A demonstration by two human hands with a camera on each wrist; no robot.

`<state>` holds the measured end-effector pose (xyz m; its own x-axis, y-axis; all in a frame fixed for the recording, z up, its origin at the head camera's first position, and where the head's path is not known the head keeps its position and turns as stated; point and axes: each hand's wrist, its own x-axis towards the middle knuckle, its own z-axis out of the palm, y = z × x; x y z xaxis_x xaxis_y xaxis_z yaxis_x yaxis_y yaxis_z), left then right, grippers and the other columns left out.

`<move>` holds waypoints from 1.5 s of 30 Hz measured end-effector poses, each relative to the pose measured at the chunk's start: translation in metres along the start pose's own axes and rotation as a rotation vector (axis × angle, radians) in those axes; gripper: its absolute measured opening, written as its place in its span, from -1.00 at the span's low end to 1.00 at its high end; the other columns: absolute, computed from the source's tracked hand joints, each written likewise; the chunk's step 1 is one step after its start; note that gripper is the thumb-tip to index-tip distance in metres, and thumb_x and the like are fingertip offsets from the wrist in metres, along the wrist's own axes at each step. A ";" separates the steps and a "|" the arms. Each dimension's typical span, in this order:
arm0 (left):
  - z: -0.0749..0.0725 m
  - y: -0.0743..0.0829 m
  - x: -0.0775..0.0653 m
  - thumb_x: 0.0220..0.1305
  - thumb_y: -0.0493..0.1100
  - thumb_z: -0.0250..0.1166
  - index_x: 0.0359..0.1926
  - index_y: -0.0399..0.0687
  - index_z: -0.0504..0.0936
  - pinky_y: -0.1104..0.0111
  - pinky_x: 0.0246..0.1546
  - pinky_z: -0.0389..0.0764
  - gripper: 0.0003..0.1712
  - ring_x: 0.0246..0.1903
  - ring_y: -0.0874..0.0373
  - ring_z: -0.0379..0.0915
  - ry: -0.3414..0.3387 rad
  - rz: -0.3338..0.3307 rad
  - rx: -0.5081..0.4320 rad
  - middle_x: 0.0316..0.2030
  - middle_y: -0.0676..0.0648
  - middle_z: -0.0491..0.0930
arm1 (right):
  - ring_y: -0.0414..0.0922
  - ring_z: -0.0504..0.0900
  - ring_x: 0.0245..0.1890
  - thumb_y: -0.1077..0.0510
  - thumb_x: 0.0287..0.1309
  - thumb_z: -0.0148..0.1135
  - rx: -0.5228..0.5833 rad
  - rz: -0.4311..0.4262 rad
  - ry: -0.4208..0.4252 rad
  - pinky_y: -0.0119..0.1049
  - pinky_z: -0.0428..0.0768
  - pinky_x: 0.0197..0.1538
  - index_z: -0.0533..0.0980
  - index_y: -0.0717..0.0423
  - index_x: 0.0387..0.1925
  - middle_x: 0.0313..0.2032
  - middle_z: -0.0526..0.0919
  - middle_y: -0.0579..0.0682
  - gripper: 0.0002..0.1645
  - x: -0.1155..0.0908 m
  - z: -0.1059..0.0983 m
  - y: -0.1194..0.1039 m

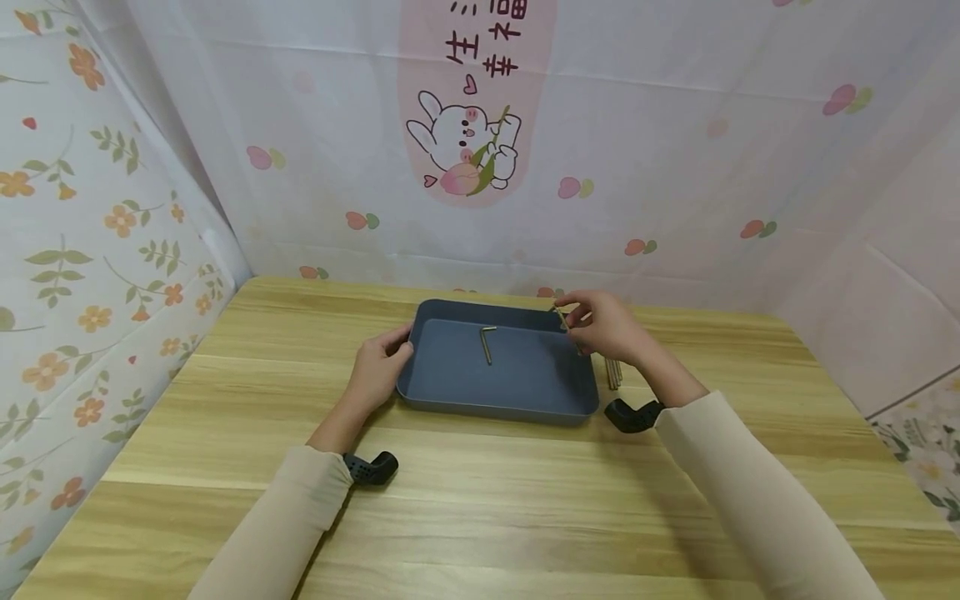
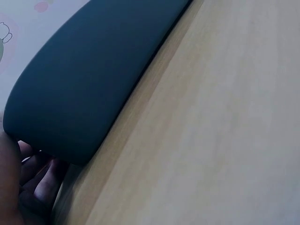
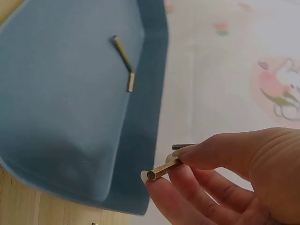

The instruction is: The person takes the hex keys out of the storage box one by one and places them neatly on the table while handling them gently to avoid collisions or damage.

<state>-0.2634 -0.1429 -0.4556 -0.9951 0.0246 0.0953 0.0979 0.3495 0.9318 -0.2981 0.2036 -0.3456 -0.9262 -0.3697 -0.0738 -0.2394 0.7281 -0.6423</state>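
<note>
A blue-grey rectangular tray [image 1: 442,379] lies on the table, and my left hand [image 1: 373,372] grips its left end. In the left wrist view, the fingers [image 2: 44,180] reach round the corner of the tray [image 2: 89,84]. My right hand [image 1: 611,327] pinches a brass-coloured hex key [image 3: 164,169] between thumb and fingers, above the tray's right rear corner. Another L-shaped hex key [image 1: 486,343] rests inside the tray, left of its middle. Just right of the tray lie several more hex keys [image 1: 614,375], side by side and partly hidden by the right hand.
The wood-grain table [image 1: 480,500] stretches in front of the tray. A printed cloth [image 1: 637,150] with a rabbit hangs behind the table, and a flowered cloth [image 1: 112,250] hangs at the left. Each wrist wears a black camera mount [image 1: 632,416].
</note>
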 end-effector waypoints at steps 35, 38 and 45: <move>0.003 0.002 0.000 0.51 -0.20 0.06 0.42 -0.14 0.44 0.01 0.28 0.53 -0.48 0.37 -0.08 0.41 -0.004 0.020 0.003 0.38 -0.21 0.46 | -0.04 0.64 -0.09 0.32 0.37 0.16 0.274 0.189 0.195 -0.12 0.78 -0.20 0.34 0.28 0.41 0.05 0.45 0.25 -0.39 -0.039 -0.013 0.050; 0.004 0.002 -0.001 0.51 -0.20 0.06 0.43 -0.14 0.43 0.01 0.29 0.52 -0.48 0.37 -0.08 0.40 -0.005 0.013 0.003 0.38 -0.21 0.45 | -0.24 0.60 -0.17 0.31 0.38 0.16 0.293 0.199 0.199 -0.12 0.78 -0.18 0.31 0.28 0.43 0.04 0.44 0.22 -0.37 -0.041 -0.016 0.055; 0.001 0.001 -0.001 0.52 -0.17 0.05 0.45 -0.14 0.40 0.02 0.32 0.49 -0.46 0.41 -0.08 0.35 -0.011 0.003 -0.001 0.41 -0.21 0.42 | -0.25 0.59 -0.15 0.29 0.39 0.14 0.298 0.221 0.238 -0.19 0.78 -0.19 0.30 0.30 0.43 0.08 0.43 0.25 -0.38 -0.041 -0.018 0.062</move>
<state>-0.2618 -0.1419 -0.4547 -0.9949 0.0358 0.0942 0.1007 0.3486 0.9318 -0.2807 0.2747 -0.3686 -0.9954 -0.0551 -0.0783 0.0338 0.5634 -0.8255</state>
